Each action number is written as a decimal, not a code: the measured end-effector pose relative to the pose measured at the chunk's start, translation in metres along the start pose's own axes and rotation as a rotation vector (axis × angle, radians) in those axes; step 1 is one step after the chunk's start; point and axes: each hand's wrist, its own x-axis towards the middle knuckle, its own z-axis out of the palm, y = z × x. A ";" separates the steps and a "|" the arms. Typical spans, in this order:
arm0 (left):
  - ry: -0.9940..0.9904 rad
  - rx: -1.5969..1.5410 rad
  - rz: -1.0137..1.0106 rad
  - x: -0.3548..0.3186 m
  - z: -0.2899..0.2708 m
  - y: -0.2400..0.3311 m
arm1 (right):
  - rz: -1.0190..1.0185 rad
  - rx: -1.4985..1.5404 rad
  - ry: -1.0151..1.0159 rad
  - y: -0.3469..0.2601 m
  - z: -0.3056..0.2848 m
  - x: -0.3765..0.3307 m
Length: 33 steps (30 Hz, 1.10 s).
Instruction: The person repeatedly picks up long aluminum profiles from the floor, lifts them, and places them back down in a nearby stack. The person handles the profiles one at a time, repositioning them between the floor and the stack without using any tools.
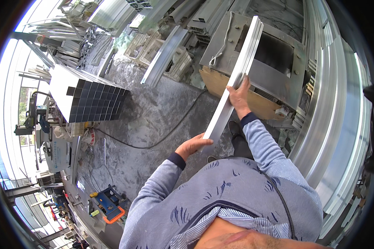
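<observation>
A long white metal profile [222, 117] with grooved sides slants up and away to the right in front of me. At its near end, my left hand [193, 146] is closed, the thumb along the end. Farther up, my right hand [239, 96] wraps round it from the right side; some of its fingers are hidden behind the profile. The far part passes over a grey metal-topped bench [220, 43] with a dark rectangular opening [274, 52]. I cannot tell whether the profile rests on the bench top.
Long metal profiles [326, 103] lie along my right side. A stack of dark-ended square tubes [97, 99] is at the left. White plastic crates [149, 52] sit beyond, under another profile [164, 56]. A black cable [170, 133] crosses the floor. A blue-and-orange toolbox [108, 203] is at lower left.
</observation>
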 end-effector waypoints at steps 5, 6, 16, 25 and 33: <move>-0.234 -0.165 0.105 0.092 0.053 0.069 | 0.390 0.935 -0.156 0.032 -0.030 0.093; -0.093 0.024 0.110 0.114 0.059 0.088 | 0.393 0.933 -0.224 0.043 -0.039 0.122; 0.605 1.073 0.157 0.220 0.110 0.250 | -0.114 -0.866 -0.105 0.046 -0.015 0.289; 0.639 1.062 0.201 0.162 0.083 0.148 | -0.324 -0.829 0.021 0.035 0.008 0.171; 0.649 1.069 0.076 0.068 0.061 0.015 | -0.180 -0.821 -0.107 0.004 0.012 0.000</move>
